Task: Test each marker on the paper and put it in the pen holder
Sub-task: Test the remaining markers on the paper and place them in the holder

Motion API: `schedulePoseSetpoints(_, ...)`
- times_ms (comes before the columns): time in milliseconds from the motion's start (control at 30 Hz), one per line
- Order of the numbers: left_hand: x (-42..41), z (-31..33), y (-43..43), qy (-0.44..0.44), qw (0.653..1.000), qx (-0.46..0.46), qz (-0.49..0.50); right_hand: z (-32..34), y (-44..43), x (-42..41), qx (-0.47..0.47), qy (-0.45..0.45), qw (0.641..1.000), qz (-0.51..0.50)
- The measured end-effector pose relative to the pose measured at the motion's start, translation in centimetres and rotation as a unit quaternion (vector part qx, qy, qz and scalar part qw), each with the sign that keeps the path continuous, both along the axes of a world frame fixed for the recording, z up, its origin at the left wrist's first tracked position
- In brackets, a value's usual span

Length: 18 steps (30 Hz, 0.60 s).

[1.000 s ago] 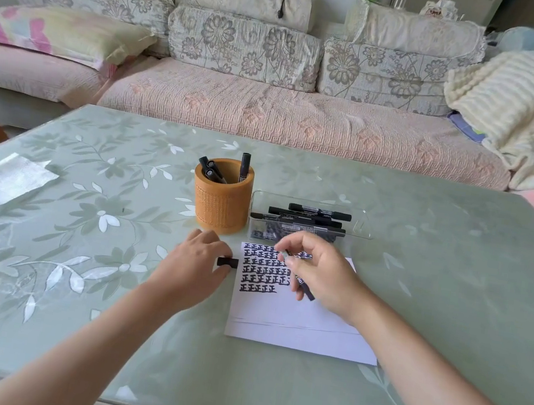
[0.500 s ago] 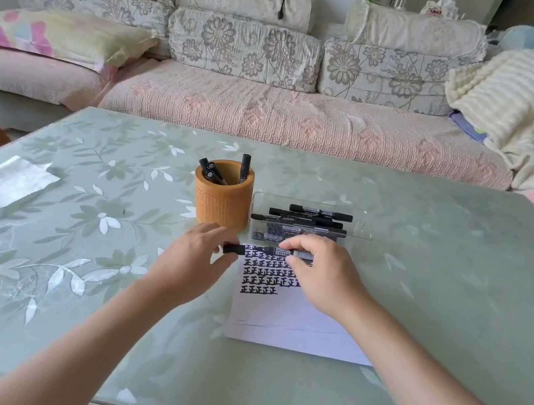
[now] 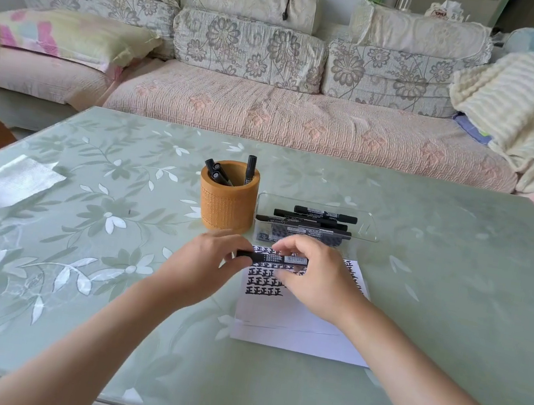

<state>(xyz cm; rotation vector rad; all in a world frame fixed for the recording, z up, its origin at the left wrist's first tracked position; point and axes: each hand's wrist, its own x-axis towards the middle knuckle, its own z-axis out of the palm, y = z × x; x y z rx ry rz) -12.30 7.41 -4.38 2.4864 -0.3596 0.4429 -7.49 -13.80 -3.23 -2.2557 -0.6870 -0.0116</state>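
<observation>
A black marker (image 3: 276, 258) lies level between my two hands, just above the white paper (image 3: 296, 324) with its rows of black test marks. My left hand (image 3: 204, 262) pinches the marker's cap end and my right hand (image 3: 313, 278) pinches its barrel. Behind my hands stands the round orange pen holder (image 3: 225, 204) with three black markers in it. To its right a clear plastic tray (image 3: 367, 229) holds several more black markers.
A white cloth (image 3: 16, 180) lies at the table's left side. The green flowered table (image 3: 452, 299) reaches to a sofa (image 3: 305, 121) with cushions and a blanket behind it.
My right hand lifted the marker off the paper and turned it level. The cap held in my left hand met the marker's tip, and both hands now hold the capped marker together.
</observation>
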Motion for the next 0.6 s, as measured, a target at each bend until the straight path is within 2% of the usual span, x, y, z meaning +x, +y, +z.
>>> schedulePoseSetpoints(200,0.1,0.6,0.0,-0.015,0.999,0.012,-0.029,0.3,0.2,0.2,0.000,-0.017,1.000,-0.019)
schedulePoseSetpoints(367,0.2,1.4,-0.2,-0.034,0.999,0.020,-0.027,0.6,0.0,0.2,-0.001,0.023,1.000,0.008)
schedulePoseSetpoints(533,0.6,2.2,-0.8,-0.005,1.000,-0.003,-0.022,1.6,-0.4,0.4,-0.064,0.021,0.997,0.030)
schedulePoseSetpoints(600,1.0,2.4,-1.0,-0.008,1.000,0.003,-0.023,2.2,-0.6,0.7,-0.056,0.039,0.997,0.045)
